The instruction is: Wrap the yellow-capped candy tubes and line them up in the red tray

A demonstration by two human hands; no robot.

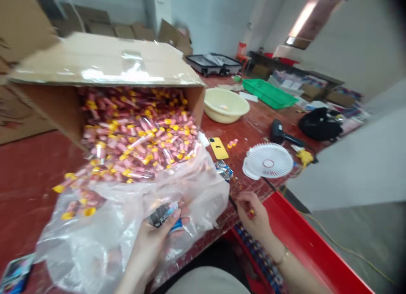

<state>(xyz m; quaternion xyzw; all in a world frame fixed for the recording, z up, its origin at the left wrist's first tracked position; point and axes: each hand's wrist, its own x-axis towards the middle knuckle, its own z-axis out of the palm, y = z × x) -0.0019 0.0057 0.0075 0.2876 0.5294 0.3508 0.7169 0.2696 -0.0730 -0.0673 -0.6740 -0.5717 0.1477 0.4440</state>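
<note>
My left hand [158, 230] grips a small black and blue printed packet [163, 214] above a clear plastic bag sheet [104, 218]. Curled at the table's front edge, my right hand [253, 213] has a small red and yellow piece [251, 213] showing between its fingers; blur hides its kind. Behind the bag, a cardboard box [104, 59] lies open towards me. Small pink tubes with yellow caps [139, 137] fill it and spill onto the plastic. Below my right hand is a red bin [294, 230] holding blue patterned packets [261, 258].
Right of the box are a cream basin [226, 105], yellow phone [218, 147], blue-silver wrapper [223, 170], and white round fan grille [269, 160]. A black hair dryer [281, 134] and green tray [269, 93] sit farther back. Another printed packet [15, 273] lies front left.
</note>
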